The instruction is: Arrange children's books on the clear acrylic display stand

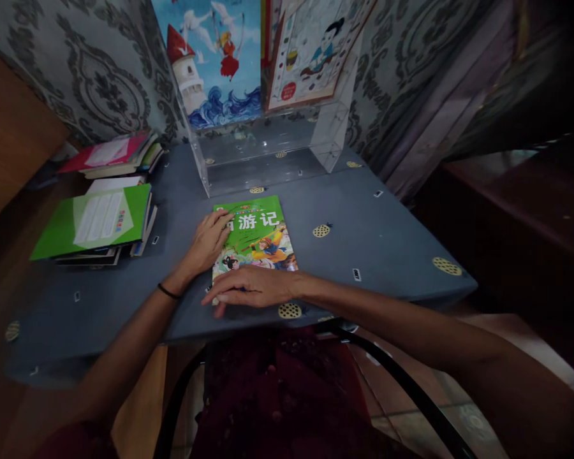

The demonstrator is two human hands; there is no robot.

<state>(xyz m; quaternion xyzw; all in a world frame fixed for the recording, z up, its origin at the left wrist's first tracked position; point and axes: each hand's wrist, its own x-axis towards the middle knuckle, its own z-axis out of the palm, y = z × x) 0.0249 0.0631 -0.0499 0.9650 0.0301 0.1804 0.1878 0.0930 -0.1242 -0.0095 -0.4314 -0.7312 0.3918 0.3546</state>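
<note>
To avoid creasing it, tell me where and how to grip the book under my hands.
Take the green book by its upper right edge, coming from the right: that stretch is uncovered, while the left hand lies over the left side and the right hand across the bottom. It lies flat, so probably lift that edge first, then pinch.

cam: head-worn | faces: forward, down | range: near | covers: table (387,245)

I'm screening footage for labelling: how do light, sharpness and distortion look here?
Head view: dim, nearly black at the upper right; head view: the central green book is fairly sharp, its large characters legible; head view: the tablecloth smears toward its left corner; head view: small glints on the clear stand.
</note>
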